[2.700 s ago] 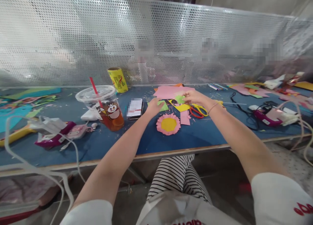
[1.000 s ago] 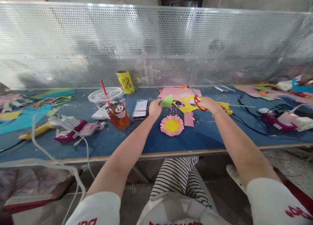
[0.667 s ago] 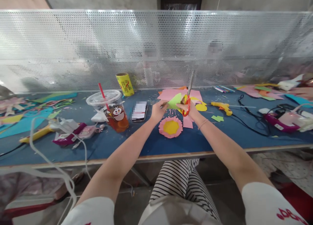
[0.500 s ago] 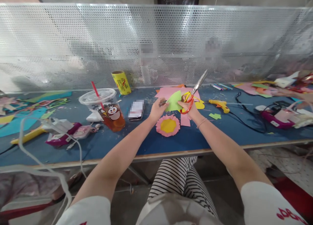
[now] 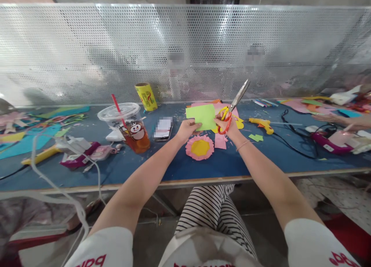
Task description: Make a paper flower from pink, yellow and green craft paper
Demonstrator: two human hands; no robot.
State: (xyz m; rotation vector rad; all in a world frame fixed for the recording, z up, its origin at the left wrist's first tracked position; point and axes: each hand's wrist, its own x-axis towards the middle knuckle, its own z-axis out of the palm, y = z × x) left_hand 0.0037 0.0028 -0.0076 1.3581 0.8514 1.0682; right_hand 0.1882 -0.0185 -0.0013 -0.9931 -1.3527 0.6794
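Between my two hands a flat piece of light green paper is held up over the table. My left hand pinches its lower left edge between thumb and fingers. At the right edge, my right hand grips the paper and also carries scissors with red and yellow handles, their blades pointing up and away. Just below the paper lies a round pink paper flower with a yellow centre. Pink paper and yellow paper pieces lie under and beside my right hand.
A plastic cup of drink with a red straw, a phone and a yellow cardboard tube stand or lie leftward. A yellow glue gun with its cord lies right, near green scraps. Another person's hand is far right.
The green paper, bent and partly folded before, is now spread flat towards the left. My left hand has shifted its hold along the lower edge. The scissors stay in my right hand.
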